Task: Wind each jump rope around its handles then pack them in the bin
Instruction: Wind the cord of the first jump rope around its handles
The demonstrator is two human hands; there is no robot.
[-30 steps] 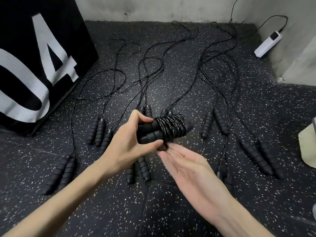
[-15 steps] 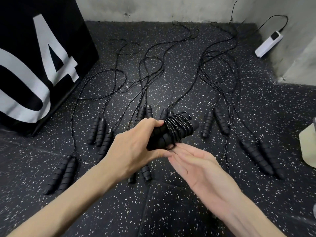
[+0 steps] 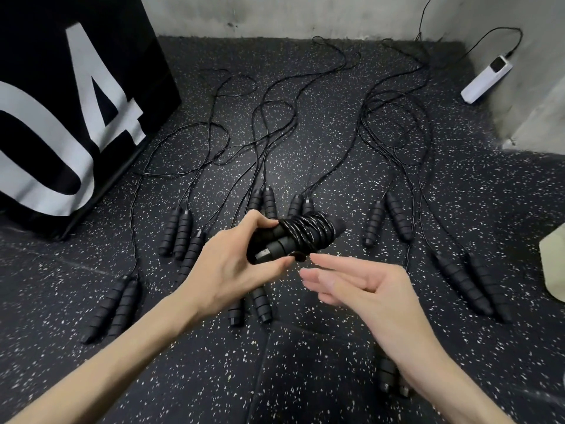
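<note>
My left hand (image 3: 235, 264) grips the near end of a wound jump rope (image 3: 299, 237), its black cord coiled tightly around two black foam handles held side by side. My right hand (image 3: 360, 286) hovers just below and to the right of the bundle, fingers relaxed and spread, holding nothing. Several unwound jump ropes lie on the speckled floor: handle pairs at the left (image 3: 179, 231), far left (image 3: 114, 307), centre (image 3: 263, 200), right (image 3: 386, 218) and far right (image 3: 470, 286), with cords trailing towards the back wall. No bin is clearly visible.
A black box with a white "04" (image 3: 70, 111) stands at the left. A white power strip (image 3: 486, 79) leans on the right wall. A pale object (image 3: 553, 264) sits at the right edge. Another handle pair (image 3: 388, 374) lies under my right wrist.
My right hand has come away from under the bundle and now hovers a little apart. My left hand has turned the wound rope slightly, its near handle ends now facing me.
</note>
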